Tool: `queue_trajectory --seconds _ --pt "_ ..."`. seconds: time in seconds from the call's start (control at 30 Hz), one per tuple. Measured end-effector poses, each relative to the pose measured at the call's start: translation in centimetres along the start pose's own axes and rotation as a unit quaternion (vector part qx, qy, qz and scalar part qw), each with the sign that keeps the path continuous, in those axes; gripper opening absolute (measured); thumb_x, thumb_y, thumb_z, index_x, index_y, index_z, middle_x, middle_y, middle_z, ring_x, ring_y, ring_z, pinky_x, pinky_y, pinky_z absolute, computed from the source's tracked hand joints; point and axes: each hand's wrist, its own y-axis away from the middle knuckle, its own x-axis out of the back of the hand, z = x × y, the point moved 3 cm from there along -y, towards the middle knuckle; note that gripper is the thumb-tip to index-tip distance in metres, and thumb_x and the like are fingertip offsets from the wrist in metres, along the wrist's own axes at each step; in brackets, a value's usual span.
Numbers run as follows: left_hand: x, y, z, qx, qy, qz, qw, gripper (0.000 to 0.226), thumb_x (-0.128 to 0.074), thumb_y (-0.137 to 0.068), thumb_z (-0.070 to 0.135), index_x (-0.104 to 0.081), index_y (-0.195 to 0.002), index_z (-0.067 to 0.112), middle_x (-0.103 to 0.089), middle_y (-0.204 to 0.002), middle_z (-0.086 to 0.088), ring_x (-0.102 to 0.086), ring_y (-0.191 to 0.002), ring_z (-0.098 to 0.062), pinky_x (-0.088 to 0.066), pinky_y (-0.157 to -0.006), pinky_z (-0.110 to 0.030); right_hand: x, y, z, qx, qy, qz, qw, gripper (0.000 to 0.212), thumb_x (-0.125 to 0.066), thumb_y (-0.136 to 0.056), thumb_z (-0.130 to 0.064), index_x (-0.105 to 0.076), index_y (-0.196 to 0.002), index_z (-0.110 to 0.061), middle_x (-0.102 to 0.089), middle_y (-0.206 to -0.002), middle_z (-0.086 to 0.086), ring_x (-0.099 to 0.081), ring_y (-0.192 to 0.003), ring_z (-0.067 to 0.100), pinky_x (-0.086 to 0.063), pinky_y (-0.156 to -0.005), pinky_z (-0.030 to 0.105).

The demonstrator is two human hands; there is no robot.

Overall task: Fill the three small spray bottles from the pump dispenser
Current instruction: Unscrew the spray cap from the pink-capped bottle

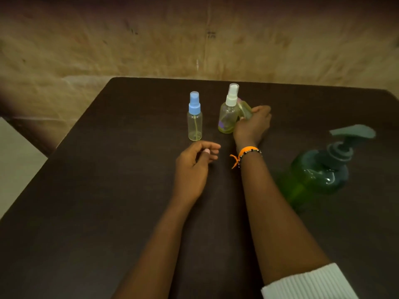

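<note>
A small clear spray bottle with a blue cap stands upright on the dark table. To its right stands a wider bottle with a white spray cap, yellowish liquid inside. My right hand is closed around a third small bottle just behind and right of the white-capped one; most of it is hidden, with a hint of pink at its top. My left hand rests on the table below the blue-capped bottle, fingers loosely curled, holding nothing. The green pump dispenser stands at the right, nozzle pointing left.
A rough tan wall rises behind the table's far edge. The table's left edge runs diagonally, with a pale floor beyond it. An orange and beaded bracelet sits on my right wrist, and a white sleeve covers the forearm.
</note>
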Motion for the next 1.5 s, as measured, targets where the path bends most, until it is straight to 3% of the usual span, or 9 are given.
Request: queue_trajectory --seconds 0.17,0.4,0.57,0.63,0.73,0.87,1.07,1.17,1.5 --pt "0.1 0.3 0.0 -0.016 -0.043 -0.02 0.999 0.034 -0.042 -0.093 -0.001 -0.065 -0.086 0.023 -0.064 -0.084 0.006 -0.06 -0.079 -0.005 -0.052 -0.078 -0.024 2.7 3.9 0.5 -0.044 0.078 -0.04 0.995 0.047 -0.052 -0.091 -0.011 -0.034 -0.133 -0.001 -0.03 -0.14 0.018 -0.031 -0.127 0.034 -0.022 -0.099 0.031" --pt "-0.1 2.4 1.0 -0.001 -0.113 -0.064 0.992 0.026 -0.046 -0.094 0.011 -0.066 -0.111 0.013 -0.069 -0.103 0.0 -0.063 -0.099 -0.008 -0.049 -0.094 -0.032 7.0 13.5 1.3 -0.009 0.075 -0.1 0.992 0.035 -0.041 -0.098 -0.017 -0.043 -0.127 0.002 -0.037 -0.133 0.021 -0.037 -0.122 0.033 -0.024 -0.096 0.03" --pt "-0.8 6.1 2.1 0.086 0.023 -0.112 0.99 0.029 -0.051 -0.094 0.012 -0.058 -0.121 0.01 -0.068 -0.104 -0.005 -0.066 -0.091 -0.008 -0.053 -0.076 -0.023 9.4 16.3 2.8 -0.03 -0.07 -0.173 0.982 0.027 -0.045 -0.095 -0.013 -0.053 -0.119 -0.006 -0.051 -0.122 0.015 -0.045 -0.116 0.028 -0.035 -0.1 0.033" --pt "-0.7 7.8 2.4 0.083 0.051 -0.105 0.99 0.03 -0.056 -0.091 0.01 -0.057 -0.12 0.016 -0.067 -0.109 -0.007 -0.065 -0.099 -0.015 -0.054 -0.08 -0.025 10.5 16.7 3.4 -0.041 -0.128 -0.209 0.969 0.02 -0.053 -0.089 -0.01 -0.053 -0.108 -0.018 -0.052 -0.119 0.01 -0.053 -0.11 0.025 -0.045 -0.096 0.041" --pt "-0.3 9.4 2.8 0.063 0.089 -0.095 0.99 0.037 -0.061 -0.086 0.005 -0.056 -0.12 0.019 -0.066 -0.113 -0.005 -0.064 -0.101 -0.011 -0.054 -0.082 -0.025 12.3 17.0 4.0 -0.002 -0.127 -0.271 0.954 0.033 -0.058 -0.085 -0.004 -0.052 -0.1 -0.033 -0.055 -0.117 0.007 -0.056 -0.105 0.018 -0.048 -0.094 0.039" --pt "-0.5 9.9 3.5 0.024 0.068 -0.094 0.993 0.046 -0.067 -0.077 -0.005 -0.058 -0.115 0.018 -0.066 -0.105 0.005 -0.064 -0.094 0.0 -0.052 -0.081 -0.018 14.7 15.5 2.3 0.106 -0.11 -0.183 0.971 0.021 -0.056 -0.091 -0.008 -0.061 -0.112 -0.01 -0.052 -0.113 0.008 -0.056 -0.087 0.008 -0.042 -0.075 0.006" --pt "-0.5 10.1 3.3 -0.001 0.007 -0.071 0.997 0.047 -0.074 -0.07 -0.001 -0.061 -0.114 0.01 -0.066 -0.103 -0.001 -0.062 -0.098 -0.012 -0.053 -0.087 -0.025 14.5 14.7 -0.2 0.166 -0.092 -0.121 0.974 0.015 -0.073 -0.079 -0.022 -0.061 -0.085 -0.014 -0.057 -0.087 0.002 -0.052 -0.073 0.005 -0.037 -0.063 0.005" --pt "-0.5 10.0 3.0 -0.005 0.004 -0.076 0.997 0.042 -0.074 -0.072 0.002 -0.062 -0.11 0.014 -0.067 -0.1 0.001 -0.063 -0.097 -0.009 -0.052 -0.086 -0.023 14.4 14.7 0.2 0.143 -0.099 -0.106 0.979 0.019 -0.077 -0.075 -0.025 -0.063 -0.084 -0.015 -0.058 -0.084 -0.002 -0.057 -0.074 0.007 -0.044 -0.064 0.011" --pt "-0.4 10.3 2.7 -0.021 0.013 -0.14 0.99 0.038 -0.068 -0.079 0.004 -0.061 -0.115 0.013 -0.068 -0.11 -0.005 -0.064 -0.104 -0.015 -0.051 -0.091 -0.031 15.2 14.9 0.3 0.255 -0.108 -0.136 0.951 0.01 -0.075 -0.077 -0.016 -0.065 -0.078 -0.013 -0.054 -0.075 -0.005 -0.053 -0.068 0.003 -0.041 -0.061 0.012"
